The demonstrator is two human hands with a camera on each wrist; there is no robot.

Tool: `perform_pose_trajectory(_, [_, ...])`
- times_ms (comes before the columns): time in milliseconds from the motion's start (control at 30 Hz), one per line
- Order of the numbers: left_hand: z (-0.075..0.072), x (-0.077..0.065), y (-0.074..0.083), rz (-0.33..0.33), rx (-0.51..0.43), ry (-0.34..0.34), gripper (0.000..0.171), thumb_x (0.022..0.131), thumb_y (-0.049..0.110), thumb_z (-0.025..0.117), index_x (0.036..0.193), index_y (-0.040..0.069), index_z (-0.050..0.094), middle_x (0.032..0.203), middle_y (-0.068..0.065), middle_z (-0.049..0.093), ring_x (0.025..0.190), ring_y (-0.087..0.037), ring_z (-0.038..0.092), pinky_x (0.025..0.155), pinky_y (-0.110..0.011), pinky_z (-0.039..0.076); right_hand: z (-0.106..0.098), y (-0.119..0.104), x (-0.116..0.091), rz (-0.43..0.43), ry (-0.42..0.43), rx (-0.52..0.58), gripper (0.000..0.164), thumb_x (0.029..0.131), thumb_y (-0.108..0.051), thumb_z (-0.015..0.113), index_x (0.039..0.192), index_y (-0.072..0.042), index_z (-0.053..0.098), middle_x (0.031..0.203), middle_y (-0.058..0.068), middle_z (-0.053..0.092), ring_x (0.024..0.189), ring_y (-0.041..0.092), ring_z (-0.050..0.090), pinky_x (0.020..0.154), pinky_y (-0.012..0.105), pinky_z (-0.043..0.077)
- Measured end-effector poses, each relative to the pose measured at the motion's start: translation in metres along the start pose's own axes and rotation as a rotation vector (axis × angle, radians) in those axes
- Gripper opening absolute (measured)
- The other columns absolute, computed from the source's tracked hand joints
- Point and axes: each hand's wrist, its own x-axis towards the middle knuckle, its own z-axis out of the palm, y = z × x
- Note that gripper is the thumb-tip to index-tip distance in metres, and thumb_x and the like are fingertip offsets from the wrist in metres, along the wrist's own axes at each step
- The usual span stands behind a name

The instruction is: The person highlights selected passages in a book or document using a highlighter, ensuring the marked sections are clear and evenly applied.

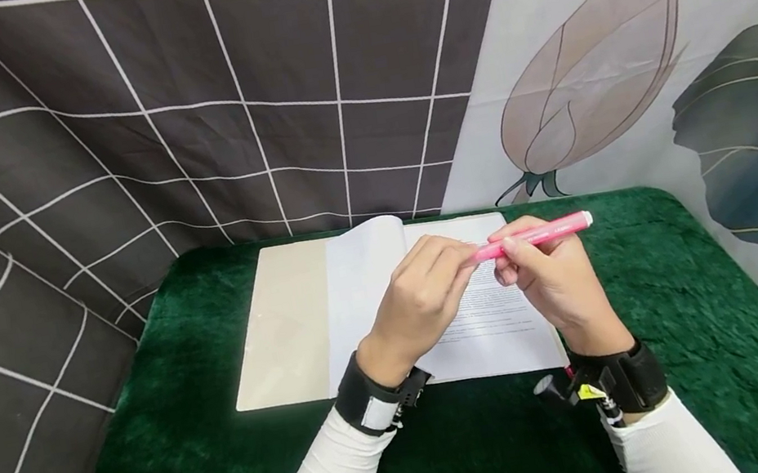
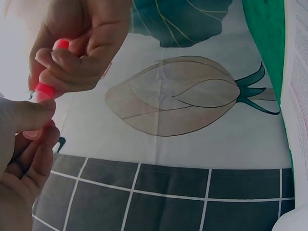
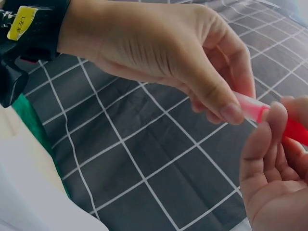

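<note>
Over the open document, both hands hold a pink marker (image 1: 556, 228) with a white tail end. My left hand (image 1: 418, 296) pinches its left end, where a deeper red-pink cap (image 3: 295, 131) shows between the fingertips in the right wrist view. My right hand (image 1: 566, 289) grips the barrel between thumb and fingers, the white end sticking out to the right. Below the hands lies the document (image 1: 493, 346), with printed text on its right page. A turned white sheet (image 1: 362, 272) curls up on the left, beside a cream cover (image 1: 282, 326). The left hand hides part of the pages.
The document lies on a green plush cloth (image 1: 194, 431) covering the table. Behind stands a dark grey curtain (image 1: 274, 46) with white grid lines, and a white flower-patterned cloth (image 1: 469, 148) hangs at the right. Each wrist wears a black strap (image 1: 639, 377).
</note>
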Motion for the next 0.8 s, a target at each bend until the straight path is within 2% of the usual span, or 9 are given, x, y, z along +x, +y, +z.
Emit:
perform_pose_trajectory(167, [0.002,0.000,-0.001,0.000,0.037,-0.022,0.018,0.089,0.007,0.069,0.104,-0.001,0.071,0.095,-0.010,0.070,0.090,-0.018,0.063,0.086,-0.023,0.054,0.002,0.001,0.000,-0.022,0.120,-0.161,0.020,0.100,0.002,0.047,0.097,0.004,0.066,0.071,0.006,0.062,0.057,0.015,0.050,0.056,0.019,0.050])
perform_pose_trajectory(267, [0.000,-0.001,-0.002,-0.003,0.067,-0.037,0.021,0.090,0.009,0.068,0.109,0.000,0.071,0.099,-0.009,0.071,0.091,-0.017,0.063,0.083,-0.025,0.055,0.000,0.001,0.000,-0.052,0.128,-0.204,0.021,0.101,-0.001,0.044,0.098,0.004,0.064,0.070,0.005,0.058,0.056,0.016,0.045,0.055,0.019,0.046])
perform_pose_trajectory(367, [-0.003,-0.001,-0.004,-0.010,0.086,-0.054,0.024,0.091,0.014,0.067,0.111,0.002,0.071,0.101,-0.008,0.072,0.092,-0.017,0.063,0.082,-0.028,0.054,-0.003,0.001,0.000,-0.080,0.118,-0.196,0.021,0.102,-0.003,0.042,0.098,0.006,0.061,0.071,0.007,0.054,0.057,0.017,0.041,0.053,0.020,0.041])
perform_pose_trajectory(567, [-0.016,-0.004,-0.016,-0.029,0.117,-0.119,0.029,0.092,0.020,0.066,0.115,0.002,0.069,0.104,-0.008,0.072,0.097,-0.019,0.062,0.085,-0.031,0.053,-0.012,-0.001,0.000,-0.108,0.146,-0.299,0.024,0.104,-0.010,0.042,0.097,0.007,0.057,0.073,0.007,0.047,0.059,0.017,0.043,0.054,0.017,0.042])
perform_pose_trajectory(667, [-0.026,-0.009,-0.026,-0.063,0.158,-0.167,0.028,0.093,0.018,0.063,0.116,0.002,0.068,0.104,-0.009,0.071,0.097,-0.019,0.061,0.087,-0.033,0.053,-0.020,-0.003,0.001,-0.113,0.182,-0.380,0.027,0.104,-0.013,0.042,0.095,0.008,0.057,0.073,0.006,0.048,0.060,0.017,0.044,0.055,0.016,0.044])
perform_pose_trajectory(800, [-0.038,-0.023,-0.042,-0.156,0.201,-0.229,0.027,0.093,0.015,0.063,0.115,0.001,0.067,0.102,-0.010,0.071,0.098,-0.022,0.062,0.091,-0.035,0.053,-0.033,-0.005,0.003,-0.078,0.217,-0.539,0.029,0.104,-0.017,0.042,0.094,0.005,0.057,0.073,0.003,0.051,0.061,0.016,0.046,0.057,0.016,0.044])
